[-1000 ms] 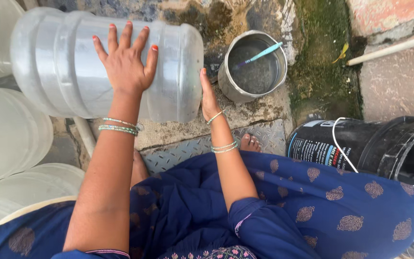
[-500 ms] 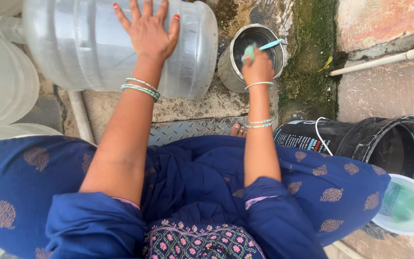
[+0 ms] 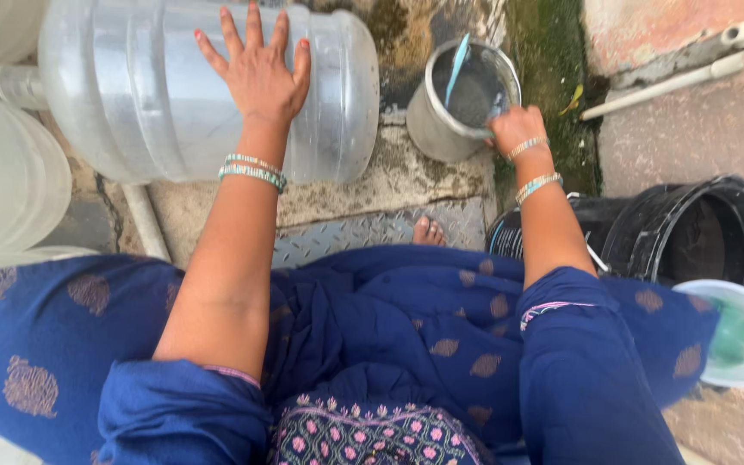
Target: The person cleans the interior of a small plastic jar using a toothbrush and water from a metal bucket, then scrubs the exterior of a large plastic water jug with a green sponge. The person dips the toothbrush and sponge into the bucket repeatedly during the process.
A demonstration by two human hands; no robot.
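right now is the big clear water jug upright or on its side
On its side: the big clear jug lies flat, neck pointing left, with the left hand spread on it.

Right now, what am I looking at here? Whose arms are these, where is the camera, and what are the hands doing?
No machine here: these are a person's two bare arms, filmed by one camera worn on their head and looking down. The person, in blue patterned clothing, crouches on rough stone ground.

The left hand lies flat with spread fingers on a big clear water jug lying on its side.

The right hand is at the rim of a small metal pot with a light blue stick-like tool standing in it; whether it grips the rim is hard to tell.

To the right lie a black bucket and a white bowl with green inside.
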